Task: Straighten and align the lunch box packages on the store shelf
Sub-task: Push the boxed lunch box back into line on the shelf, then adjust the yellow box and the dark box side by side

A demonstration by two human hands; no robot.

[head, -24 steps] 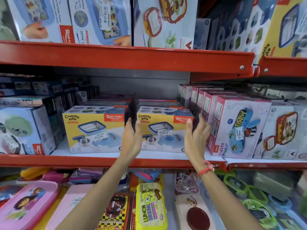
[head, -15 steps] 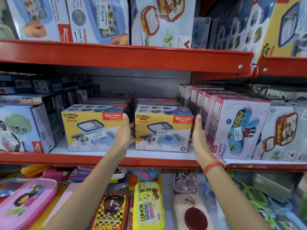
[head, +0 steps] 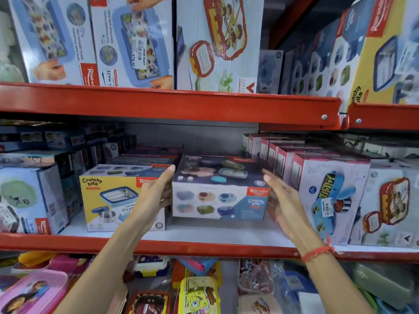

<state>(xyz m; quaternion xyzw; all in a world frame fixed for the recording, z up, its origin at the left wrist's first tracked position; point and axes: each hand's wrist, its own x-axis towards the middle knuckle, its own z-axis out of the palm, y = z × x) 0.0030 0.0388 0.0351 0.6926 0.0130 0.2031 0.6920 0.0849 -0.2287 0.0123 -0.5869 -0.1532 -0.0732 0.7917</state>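
A Crunchy bite lunch box package (head: 217, 200) sits mid-shelf between my two hands. It is turned so that its white side with small lunch box pictures faces me and a dark face points up. My left hand (head: 154, 198) presses flat on its left end. My right hand (head: 285, 200) grips its right end, thumb up and fingers behind the box. A second Crunchy bite package (head: 106, 200) stands to the left with its yellow front facing me, partly covered by my left wrist. I cannot tell whether the held box touches the shelf.
The red shelf edge (head: 204, 248) runs below the boxes, and the upper red beam (head: 158, 103) is close overhead. A row of pink-and-white boxes (head: 328, 196) stands tight on the right, and a box with a green lunch box picture (head: 25, 198) on the left. Loose lunch boxes (head: 199, 295) fill the shelf below.
Both hands have closed in on the right Crunchy bite box and tipped it, so its yellow front no longer faces me and its white side does. The view has moved closer.
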